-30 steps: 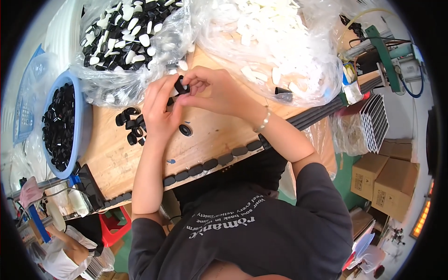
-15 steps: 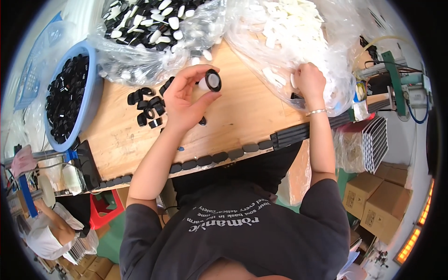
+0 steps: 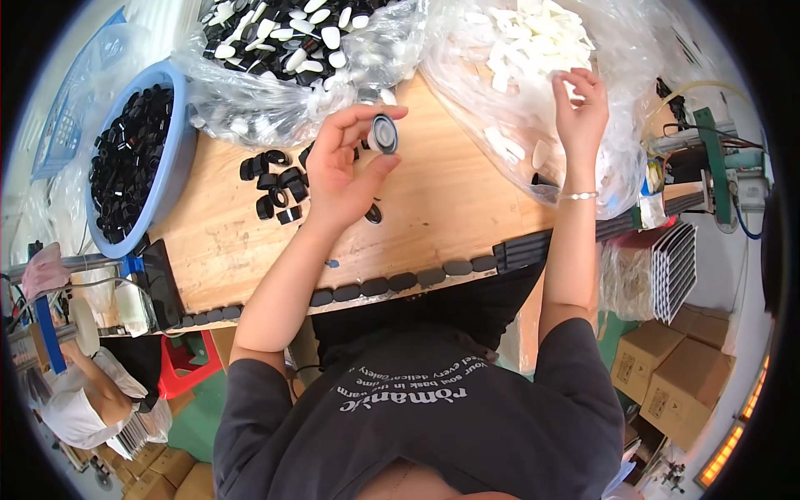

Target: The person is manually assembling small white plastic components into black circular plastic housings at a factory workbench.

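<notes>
- left hand (image 3: 337, 171) pinches a round piece (image 3: 384, 133) above the worktop (image 3: 454, 187);
- right hand (image 3: 583, 115) curls near white pieces (image 3: 537, 42); cannot tell whether it pinches one

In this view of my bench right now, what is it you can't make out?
All in the head view:
Dark-rimmed round piece in the left hand: far side, turned away.
Right hand: whether its fingertips pinch anything; too small against white pieces.
Left clear bag: far end, cut off by the top edge.
Blue basin: bottom, buried under black parts.

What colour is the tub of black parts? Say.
The tub is light blue; head view.
</notes>
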The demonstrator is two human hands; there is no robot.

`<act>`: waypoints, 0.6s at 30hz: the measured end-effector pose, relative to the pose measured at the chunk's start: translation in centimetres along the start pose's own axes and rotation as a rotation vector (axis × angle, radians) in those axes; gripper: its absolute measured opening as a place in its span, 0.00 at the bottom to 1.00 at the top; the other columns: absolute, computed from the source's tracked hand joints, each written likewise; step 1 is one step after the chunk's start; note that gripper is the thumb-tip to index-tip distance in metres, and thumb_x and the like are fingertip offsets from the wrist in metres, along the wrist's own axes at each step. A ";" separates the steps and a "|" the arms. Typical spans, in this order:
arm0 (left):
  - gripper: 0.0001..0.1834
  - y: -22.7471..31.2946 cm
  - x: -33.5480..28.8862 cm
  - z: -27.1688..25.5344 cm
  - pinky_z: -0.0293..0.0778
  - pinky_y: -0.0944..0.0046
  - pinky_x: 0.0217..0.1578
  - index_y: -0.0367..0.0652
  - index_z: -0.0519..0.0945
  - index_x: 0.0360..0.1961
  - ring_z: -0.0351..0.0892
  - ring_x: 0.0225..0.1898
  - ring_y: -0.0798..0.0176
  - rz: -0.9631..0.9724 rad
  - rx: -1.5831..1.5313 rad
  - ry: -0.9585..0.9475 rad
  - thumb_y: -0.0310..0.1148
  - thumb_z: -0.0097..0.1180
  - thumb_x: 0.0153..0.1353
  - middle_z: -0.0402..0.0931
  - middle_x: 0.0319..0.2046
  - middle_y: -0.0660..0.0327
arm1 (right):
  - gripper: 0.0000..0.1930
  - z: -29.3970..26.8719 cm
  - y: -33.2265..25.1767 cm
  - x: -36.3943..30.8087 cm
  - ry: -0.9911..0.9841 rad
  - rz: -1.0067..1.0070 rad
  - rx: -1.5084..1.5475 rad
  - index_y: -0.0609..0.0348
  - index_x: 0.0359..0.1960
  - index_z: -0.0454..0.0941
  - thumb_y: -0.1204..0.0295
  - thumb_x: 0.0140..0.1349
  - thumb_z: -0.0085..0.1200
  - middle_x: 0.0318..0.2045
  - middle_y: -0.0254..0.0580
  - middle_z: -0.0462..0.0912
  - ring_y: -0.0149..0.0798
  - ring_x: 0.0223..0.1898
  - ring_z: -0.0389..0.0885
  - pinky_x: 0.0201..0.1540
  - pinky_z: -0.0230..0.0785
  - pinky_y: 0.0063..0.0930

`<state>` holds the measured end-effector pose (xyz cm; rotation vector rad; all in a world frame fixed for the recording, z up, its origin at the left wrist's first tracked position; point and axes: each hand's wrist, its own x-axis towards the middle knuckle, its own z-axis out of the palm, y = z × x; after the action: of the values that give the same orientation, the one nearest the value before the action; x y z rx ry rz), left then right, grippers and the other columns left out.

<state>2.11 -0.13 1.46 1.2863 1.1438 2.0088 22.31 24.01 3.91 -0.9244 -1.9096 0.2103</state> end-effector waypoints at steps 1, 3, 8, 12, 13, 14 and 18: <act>0.27 0.0 0.1 0.0 0.65 0.65 0.54 0.40 0.67 0.52 0.73 0.52 0.66 0.001 0.003 0.005 0.11 0.57 0.50 0.75 0.51 0.54 | 0.04 0.4 -0.4 0.1 0.061 -0.043 0.130 0.55 0.36 0.82 0.71 0.61 0.58 0.41 0.36 0.82 0.30 0.38 0.79 0.38 0.71 0.22; 0.28 0.0 0.2 -0.3 0.64 0.64 0.56 0.40 0.66 0.52 0.72 0.54 0.65 -0.087 -0.117 0.018 0.10 0.55 0.50 0.75 0.52 0.53 | 0.05 1.3 -2.3 0.2 -0.021 0.023 0.427 0.57 0.38 0.81 0.72 0.63 0.56 0.40 0.37 0.82 0.30 0.39 0.79 0.38 0.72 0.22; 0.26 -0.4 0.2 -0.5 0.67 0.64 0.53 0.40 0.67 0.51 0.74 0.51 0.65 -0.012 0.048 0.067 0.12 0.57 0.50 0.75 0.52 0.54 | 0.09 2.2 -10.3 -1.7 -0.487 0.163 0.908 0.64 0.45 0.77 0.77 0.66 0.49 0.34 0.40 0.83 0.27 0.31 0.79 0.34 0.72 0.19; 0.24 -1.0 0.5 -1.0 0.71 0.64 0.48 0.38 0.71 0.48 0.76 0.47 0.61 0.232 0.510 0.135 0.16 0.62 0.48 0.76 0.50 0.55 | 0.06 2.8 -13.6 -3.2 -0.660 0.029 0.819 0.65 0.39 0.80 0.80 0.60 0.56 0.29 0.35 0.82 0.24 0.27 0.78 0.30 0.71 0.15; 0.24 -1.0 0.5 -1.2 0.71 0.64 0.48 0.38 0.71 0.48 0.76 0.47 0.61 0.233 0.514 0.135 0.16 0.62 0.48 0.76 0.50 0.55 | 0.06 2.8 -13.9 -3.5 -0.659 0.028 0.823 0.65 0.39 0.80 0.80 0.60 0.56 0.29 0.35 0.82 0.24 0.27 0.78 0.30 0.71 0.15; 0.23 -0.8 0.7 -1.2 0.72 0.64 0.48 0.38 0.73 0.46 0.77 0.46 0.58 0.280 0.596 0.136 0.16 0.63 0.47 0.77 0.48 0.54 | 0.05 2.9 -14.1 -3.8 -0.629 -0.049 0.787 0.65 0.37 0.81 0.81 0.58 0.58 0.28 0.35 0.82 0.24 0.26 0.78 0.29 0.71 0.15; 0.24 -0.5 1.0 -1.3 0.73 0.62 0.45 0.37 0.75 0.45 0.78 0.44 0.54 0.368 0.744 0.158 0.17 0.65 0.43 0.79 0.44 0.54 | 0.03 2.8 -14.2 -4.2 -0.525 -0.179 0.669 0.64 0.30 0.82 0.82 0.53 0.62 0.25 0.36 0.82 0.25 0.25 0.78 0.28 0.71 0.15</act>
<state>0.54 0.42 1.23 1.8158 1.9705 2.0297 13.73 11.93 6.71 -0.2505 -2.1530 0.9935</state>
